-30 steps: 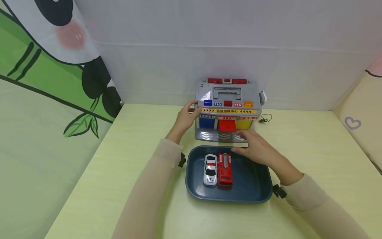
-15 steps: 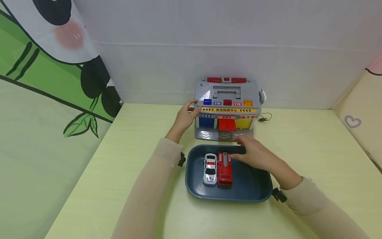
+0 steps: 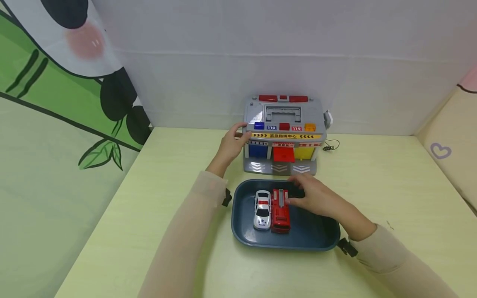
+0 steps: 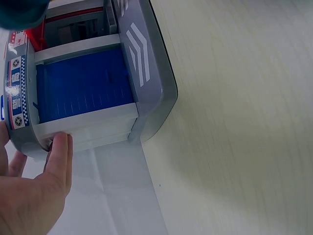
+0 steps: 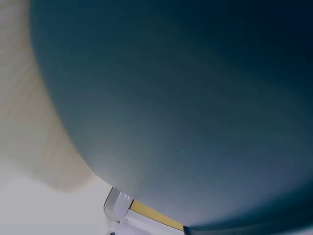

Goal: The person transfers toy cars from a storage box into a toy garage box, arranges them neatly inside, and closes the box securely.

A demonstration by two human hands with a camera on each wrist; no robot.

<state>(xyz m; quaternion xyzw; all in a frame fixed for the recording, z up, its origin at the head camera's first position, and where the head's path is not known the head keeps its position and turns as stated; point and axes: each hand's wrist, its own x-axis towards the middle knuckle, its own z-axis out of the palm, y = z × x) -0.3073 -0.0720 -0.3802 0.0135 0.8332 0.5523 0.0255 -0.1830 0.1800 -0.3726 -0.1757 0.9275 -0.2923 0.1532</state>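
My left hand (image 3: 229, 148) rests against the left end of a grey toy rescue station (image 3: 313, 124). In the left wrist view, straight fingers (image 4: 61, 152) touch its pale side wall beside the lowered blue door (image 4: 85, 85). A red toy fire truck (image 3: 280, 213) and a white toy police car (image 3: 262, 213) lie side by side in a dark blue tray (image 3: 313, 231). Over the tray's right half hovers my right hand (image 3: 316, 196), thumb close to the truck's right edge, fingers spread forward; contact cannot be told. The tray fills most of the right wrist view, hiding that hand.
The station's red middle door (image 3: 284, 155) is raised outward, and its yellow door (image 3: 304, 153) is down. A thin dark cord (image 3: 329, 147) lies coiled on the table at the station's right. A white cloth wall (image 3: 186, 87) stands right behind.
My right hand has drawn back from the station's front toward me and come down over the tray, beside the fire truck. My left hand keeps its place.
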